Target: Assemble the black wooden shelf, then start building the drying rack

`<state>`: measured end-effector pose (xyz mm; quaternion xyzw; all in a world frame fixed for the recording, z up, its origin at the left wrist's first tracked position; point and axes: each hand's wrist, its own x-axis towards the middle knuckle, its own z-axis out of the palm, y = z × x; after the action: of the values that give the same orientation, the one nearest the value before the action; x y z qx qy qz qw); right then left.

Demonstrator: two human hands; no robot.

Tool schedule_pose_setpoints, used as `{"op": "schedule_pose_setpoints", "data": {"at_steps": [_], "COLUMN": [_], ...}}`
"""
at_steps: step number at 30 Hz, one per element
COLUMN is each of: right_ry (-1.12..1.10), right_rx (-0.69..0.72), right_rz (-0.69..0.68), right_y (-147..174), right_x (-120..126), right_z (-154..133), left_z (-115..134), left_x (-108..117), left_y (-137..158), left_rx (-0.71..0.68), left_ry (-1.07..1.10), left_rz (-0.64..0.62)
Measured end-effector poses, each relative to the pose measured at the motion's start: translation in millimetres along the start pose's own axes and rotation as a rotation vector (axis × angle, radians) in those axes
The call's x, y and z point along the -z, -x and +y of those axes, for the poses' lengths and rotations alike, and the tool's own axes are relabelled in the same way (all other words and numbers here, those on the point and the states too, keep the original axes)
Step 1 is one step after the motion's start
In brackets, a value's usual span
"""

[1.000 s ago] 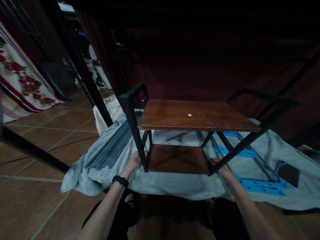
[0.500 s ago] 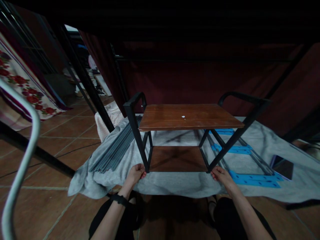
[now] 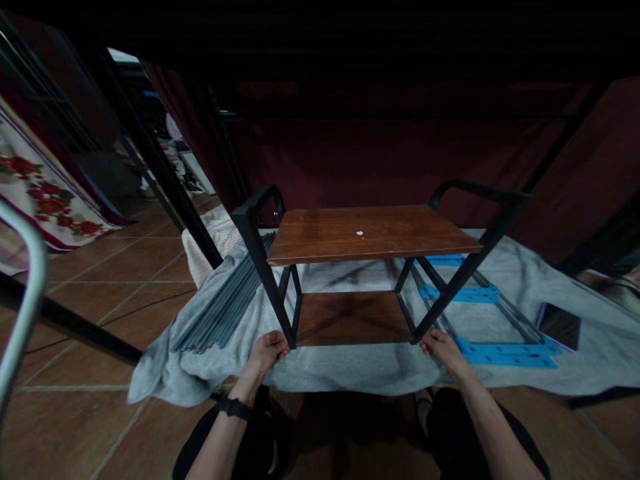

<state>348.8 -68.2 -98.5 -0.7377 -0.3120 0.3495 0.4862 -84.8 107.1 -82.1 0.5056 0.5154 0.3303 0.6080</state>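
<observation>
In front of me stands a small two-tier shelf [image 3: 373, 237] with brown wood-look boards and black metal side frames. Its upper board bears a small white mark, and the lower board [image 3: 354, 320] lies close to the cloth. My left hand [image 3: 269, 348] is closed at the foot of the left leg, fingers curled against the metal. At the right leg's foot my right hand [image 3: 441, 348] is closed in the same way. Some fingertips of both hands are hidden. A dark band circles my left wrist.
A grey cloth [image 3: 350, 367] lies under the shelf. Grey rods [image 3: 225, 303] are bundled on its left; blue slotted pieces joined with rods [image 3: 505, 355] and a phone [image 3: 560, 325] lie right. Black posts [image 3: 170, 167] and a pale curved tube [image 3: 30, 293] stand left.
The whole view has shifted slightly, so things sit a little further left. Both hands stay at the shelf's feet, and the shelf keeps its place on the cloth.
</observation>
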Motion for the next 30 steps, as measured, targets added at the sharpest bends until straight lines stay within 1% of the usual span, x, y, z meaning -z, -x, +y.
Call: {"op": "schedule_pose_setpoints", "data": {"at_steps": [3, 7, 17, 21, 23, 26, 30], "right_ry": [-0.067, -0.099, -0.070, -0.038, -0.013, 0.005, -0.009], "right_rx": [-0.015, -0.029, -0.127, -0.094, -0.075, -0.063, -0.057], "right_rz": [-0.037, -0.045, 0.001, -0.039, -0.059, -0.068, -0.076], "right_y": [2, 5, 1, 7, 12, 17, 14], "right_x": [4, 8, 3, 7, 9, 10, 10], "right_z": [-1, -1, -7, -14, -20, -25, -21], "left_z": [1, 3, 6, 6, 6, 6, 5], "left_x": [3, 5, 11, 14, 14, 13, 12], "left_y": [0, 0, -6, -6, -5, -4, -6], "left_rx": [0.018, 0.027, 0.029, 0.017, 0.012, 0.042, 0.041], "left_ry": [0.014, -0.011, -0.077, -0.081, -0.071, -0.055, -0.065], "left_rz": [-0.025, -0.043, -0.127, -0.180, -0.178, -0.138, -0.132]}}
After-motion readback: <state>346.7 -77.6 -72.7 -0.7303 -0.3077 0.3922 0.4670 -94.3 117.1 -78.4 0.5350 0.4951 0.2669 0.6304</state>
